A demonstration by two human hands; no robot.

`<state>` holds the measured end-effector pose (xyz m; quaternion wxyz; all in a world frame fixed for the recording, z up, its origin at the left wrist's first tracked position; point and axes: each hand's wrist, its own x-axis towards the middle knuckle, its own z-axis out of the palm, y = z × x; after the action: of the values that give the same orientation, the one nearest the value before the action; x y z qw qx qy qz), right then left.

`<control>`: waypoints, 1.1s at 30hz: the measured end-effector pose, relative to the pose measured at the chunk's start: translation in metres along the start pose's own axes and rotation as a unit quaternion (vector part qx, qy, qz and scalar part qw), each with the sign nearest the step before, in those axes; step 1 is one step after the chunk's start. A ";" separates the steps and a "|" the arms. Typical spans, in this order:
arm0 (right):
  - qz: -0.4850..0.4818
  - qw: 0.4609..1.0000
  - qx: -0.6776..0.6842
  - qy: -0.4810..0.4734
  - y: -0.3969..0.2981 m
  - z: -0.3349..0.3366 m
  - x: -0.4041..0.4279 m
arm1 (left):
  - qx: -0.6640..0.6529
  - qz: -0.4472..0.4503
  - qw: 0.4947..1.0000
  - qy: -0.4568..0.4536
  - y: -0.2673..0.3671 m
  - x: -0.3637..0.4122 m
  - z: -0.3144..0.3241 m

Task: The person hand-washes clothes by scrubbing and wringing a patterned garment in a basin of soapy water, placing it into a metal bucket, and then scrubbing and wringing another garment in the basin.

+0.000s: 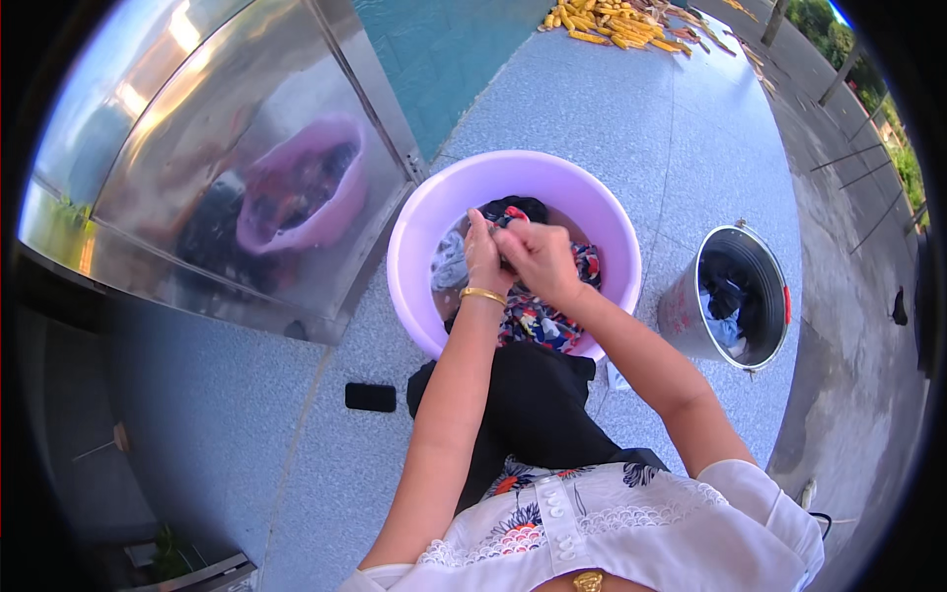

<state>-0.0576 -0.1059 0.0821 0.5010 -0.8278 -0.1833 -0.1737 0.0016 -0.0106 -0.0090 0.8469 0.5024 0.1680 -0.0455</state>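
A round purple plastic basin [414, 244] stands on the floor in front of me, holding wet clothes in water. Over it, my left hand [484, 255] and my right hand [544, 259] press together, gripping a dark patterned cloth [510, 214] with red parts. A multicoloured printed garment [544, 322] lies below my hands in the basin. Grey-white cloth [449, 263] rests at the basin's left side, and black cloth [529, 206] at its far side. My fingers partly hide the gripped cloth.
A metal bucket [677, 303] with dark and light-blue clothes stands to the right. A black phone [371, 397] lies on the speckled floor, left of my knees. A shiny metal-panelled surface [296, 89] rises at the left, reflecting the basin. Corn cobs [621, 22] lie in a pile farther off.
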 end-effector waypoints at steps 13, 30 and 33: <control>-0.077 0.994 -0.074 0.034 0.011 0.046 -0.016 | -0.122 -0.091 0.988 -0.005 0.008 0.006 -0.009; 0.104 0.965 -0.193 0.141 0.091 0.017 0.036 | -0.188 -0.111 0.971 -0.098 0.001 -0.040 0.048; 0.113 0.954 -0.243 0.132 0.099 0.015 0.040 | -0.140 -0.097 0.983 -0.062 0.001 -0.043 0.049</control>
<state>0.0262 -0.1299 0.0179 0.3212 -0.9094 0.0272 -0.2630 -0.0271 -0.0560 0.0277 0.9092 0.3565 0.1680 -0.1342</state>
